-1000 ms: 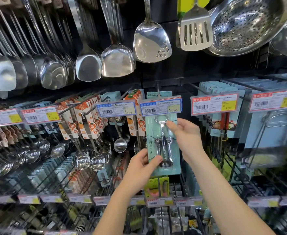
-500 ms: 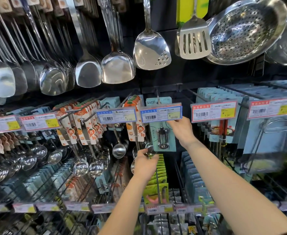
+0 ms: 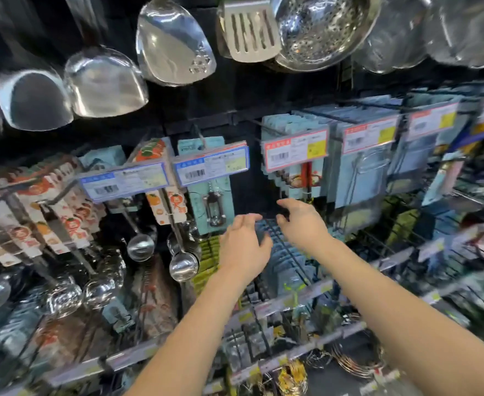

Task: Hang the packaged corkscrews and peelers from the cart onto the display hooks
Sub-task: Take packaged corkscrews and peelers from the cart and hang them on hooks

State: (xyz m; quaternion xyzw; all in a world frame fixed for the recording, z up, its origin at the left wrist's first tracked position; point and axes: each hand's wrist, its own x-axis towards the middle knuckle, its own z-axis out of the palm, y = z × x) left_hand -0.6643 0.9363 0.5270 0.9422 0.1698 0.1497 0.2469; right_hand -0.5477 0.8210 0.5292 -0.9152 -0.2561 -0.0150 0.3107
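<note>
Teal card backing carries the packaged steel corkscrew (image 3: 212, 208), and it hangs on a black wire display hook (image 3: 200, 136) behind a blue-framed price tag (image 3: 211, 165), up and to the left of both your hands. Your left hand (image 3: 242, 247) sits just below and to the right of the card's lower edge, fingers loosely spread and curled, gripping nothing; it does not touch the pack. Your right hand (image 3: 300, 221) is further right, also unclenched and empty, its fingers spread in front of the dark gap between the corkscrew's hook and the next hook, which carries a stack of pale blue carded packs (image 3: 289, 130) under a red-framed price tag (image 3: 295, 151).

The black display wall (image 3: 263, 92) is crowded. Along its top edge hang polished steel turners (image 3: 175, 41), a slotted steel spatula (image 3: 249, 30) and a perforated steel colander (image 3: 320, 30). Left of the corkscrew, orange-printed cards (image 3: 69, 218) hold small steel ladles (image 3: 183, 265). Below your wrists runs a wire rack row (image 3: 277, 244) of flat packs, then a shelf edge strip (image 3: 292, 301) with small labels. Much of the picture is blurred, so print on the tags cannot be read.
</note>
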